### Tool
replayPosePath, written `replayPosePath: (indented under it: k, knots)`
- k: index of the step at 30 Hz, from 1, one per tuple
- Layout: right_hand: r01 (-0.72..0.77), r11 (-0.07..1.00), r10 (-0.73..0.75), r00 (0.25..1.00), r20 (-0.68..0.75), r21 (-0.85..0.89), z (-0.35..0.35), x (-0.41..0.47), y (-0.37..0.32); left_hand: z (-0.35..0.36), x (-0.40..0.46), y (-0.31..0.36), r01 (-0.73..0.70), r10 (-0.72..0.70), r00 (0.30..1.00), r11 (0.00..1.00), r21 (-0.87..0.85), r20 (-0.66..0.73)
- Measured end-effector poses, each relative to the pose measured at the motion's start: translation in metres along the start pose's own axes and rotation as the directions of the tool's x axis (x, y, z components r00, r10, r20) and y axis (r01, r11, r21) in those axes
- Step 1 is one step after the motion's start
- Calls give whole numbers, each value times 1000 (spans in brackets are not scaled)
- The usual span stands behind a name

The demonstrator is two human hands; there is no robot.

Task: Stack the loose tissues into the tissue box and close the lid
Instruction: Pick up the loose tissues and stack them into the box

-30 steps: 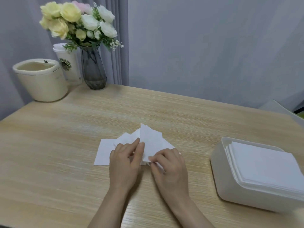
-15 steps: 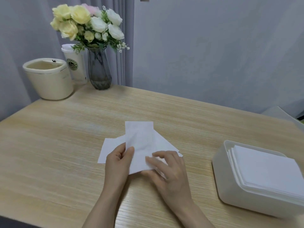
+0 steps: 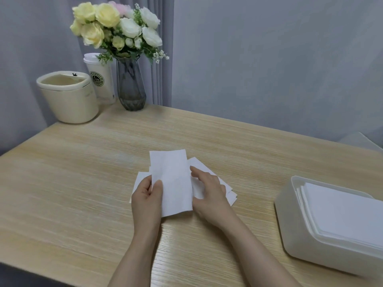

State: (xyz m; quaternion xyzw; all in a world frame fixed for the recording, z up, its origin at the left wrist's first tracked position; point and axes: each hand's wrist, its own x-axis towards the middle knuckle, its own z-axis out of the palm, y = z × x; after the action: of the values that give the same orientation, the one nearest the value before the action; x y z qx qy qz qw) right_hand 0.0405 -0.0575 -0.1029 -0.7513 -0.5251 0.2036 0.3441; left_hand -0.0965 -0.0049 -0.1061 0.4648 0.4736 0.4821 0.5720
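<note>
- Top tissue [image 3: 172, 183]: white, thin, rectangular sheet, faint crease down the middle, lifted off the pile, long side pointing away from the person.
- Left hand [image 3: 147, 200] pinches that tissue's left edge, thumb on top, fingers [image 3: 145, 184] curled behind.
- Right hand [image 3: 209, 191]: fingers relaxed and loosely spread, fingertips at the sheet's right edge, hand resting over the loose tissues [image 3: 207, 172]; whether it actually grips anything cannot be told.
- Loose tissues: small fanned pile, white, corners sticking out left and right under the hands, lying flat mid-tabletop.
- Tissue box [image 3: 290, 220]: white, rounded-corner plastic tub, lid off, at the right edge of view; a neat stack of white tissues [image 3: 339, 216] rises above its rim.
- Tabletop [image 3: 72, 183]: light wood grain, matte; bare stretch between pile and box, wide bare area on the left.
- Far left corner: cream round bin [image 3: 68, 100], paper cup [image 3: 101, 79] with green logo, smoky glass vase [image 3: 130, 83] with yellow and white flowers [image 3: 116, 27], all well apart from the pile.
- Grey curtain and wall behind.
</note>
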Motion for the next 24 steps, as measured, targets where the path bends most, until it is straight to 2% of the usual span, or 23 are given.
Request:
replayPosePath:
  k: [2,5,8,14,17,24]
  knots:
    - [20,1000,-21,1000,20,14,3,4,-5,1,0,1,4,-4,1000,1000,-7,-10]
    - [32,999,-31,997,-74,9,8,8,-8,2,-1,3,2,-2,1000,1000,-3,-10]
    - [-4,990,30,982,-184,138,8,9,-9,2,-3,5,-2,1,1000,1000,-4,-12]
    - [-80,964,164,930,-328,255,-13,-1,-4,1,-2,6,-4,3,999,999,-41,-37]
    - [-190,938,282,904,-320,291,-25,-7,5,2,-2,5,-3,2,999,999,-37,-33]
    - [-366,844,453,878,-154,393,-52,-40,21,4,-5,7,-25,25,999,1000,-11,-28]
